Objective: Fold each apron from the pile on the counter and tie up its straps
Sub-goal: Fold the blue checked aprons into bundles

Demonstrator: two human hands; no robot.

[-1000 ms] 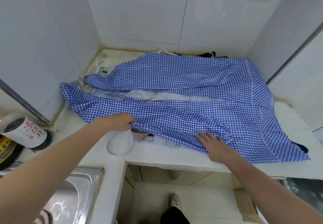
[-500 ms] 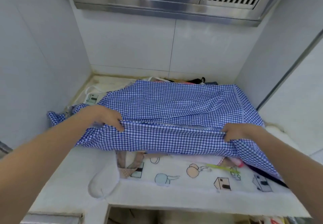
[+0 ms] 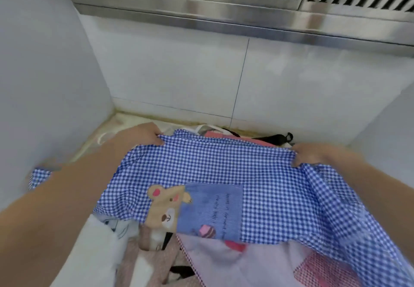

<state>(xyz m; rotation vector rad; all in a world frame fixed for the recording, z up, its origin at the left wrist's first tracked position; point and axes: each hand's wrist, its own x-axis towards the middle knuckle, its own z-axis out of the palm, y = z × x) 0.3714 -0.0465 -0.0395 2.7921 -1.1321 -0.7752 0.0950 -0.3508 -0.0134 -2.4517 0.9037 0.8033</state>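
Both hands have carried the near edge of the apron [image 3: 215, 174] away from the body and over toward the back wall [image 3: 179, 71], so the fold that half a second ago sat mid-counter now lies close to that wall, and the bear pocket [image 3: 195, 210] has turned face up. Left hand [image 3: 139, 137] pinches one end of the carried edge, fingers curled over the gingham; right hand [image 3: 313, 154] grips the other end the same way. They stand well apart, with the edge stretched between them and running roughly parallel to the wall. That gives the apron's long axis as left to right, across the person, with the doubled cloth lying on the side of the hands away from the wall and draped over the pile [image 3: 224, 262] of other aprons. On the right the gingham spills down past the forearm in loose folds; on the left a small bit of it shows beyond the forearm. A black strap [image 3: 277, 137] lies between the edge and the wall, but whose it is cannot be told. Judging from this, the lengthwise fold is nearly laid and the straps are not yet tied. Next move likely needs the two ends brought toward each other, and neither hand looks plainly nearer the middle.
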